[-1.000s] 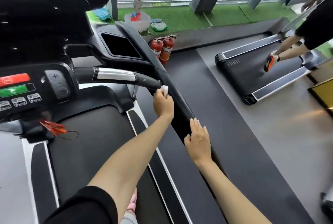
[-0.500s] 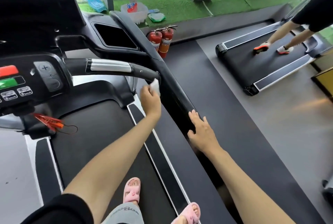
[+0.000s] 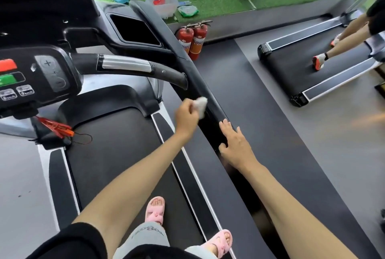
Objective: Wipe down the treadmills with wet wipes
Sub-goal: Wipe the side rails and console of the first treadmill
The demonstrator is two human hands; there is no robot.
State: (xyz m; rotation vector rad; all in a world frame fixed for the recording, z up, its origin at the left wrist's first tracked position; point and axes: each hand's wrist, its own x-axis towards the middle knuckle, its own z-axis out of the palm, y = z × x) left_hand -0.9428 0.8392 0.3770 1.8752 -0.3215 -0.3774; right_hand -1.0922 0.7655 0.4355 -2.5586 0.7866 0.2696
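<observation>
Against the inner face of the right side rail [image 3: 194,71] of the treadmill [image 3: 116,150], the left hand [image 3: 186,118] presses a bunched wet wipe [image 3: 201,103], its fingers curled round the wad so it cannot slip. Just nearer, the right hand [image 3: 236,146] lies on the rail top, fingers straight and spread, likely steadying the cross-body reach.

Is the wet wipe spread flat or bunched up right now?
Bunched: the wet wipe is a crumpled wad pinched in the left hand.
</observation>
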